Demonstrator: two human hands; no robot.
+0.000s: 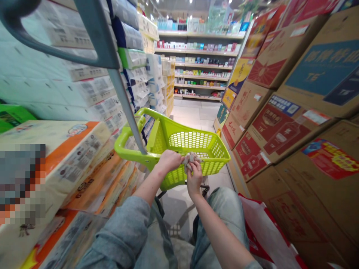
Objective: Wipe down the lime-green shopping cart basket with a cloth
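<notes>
A lime-green shopping basket cart (193,140) stands in front of my knees, its basket of perforated plastic. At its near rim, my left hand (171,160) is closed, with its fingers at the rim beside a crumpled, pale greyish cloth (190,161). My right hand (195,175) pinches that cloth from the right, against the outer side of the basket. What the left fingers grip is partly hidden. A grey metal pole (126,101) with a curved handle rises from the cart toward the upper left.
Stacked packs of tissue (84,157) line the left side. Cardboard cartons (283,127) are piled on the right, with a red and white bag (266,224) below them. Shelves of small goods (202,50) cross the far end of the tiled aisle (193,112).
</notes>
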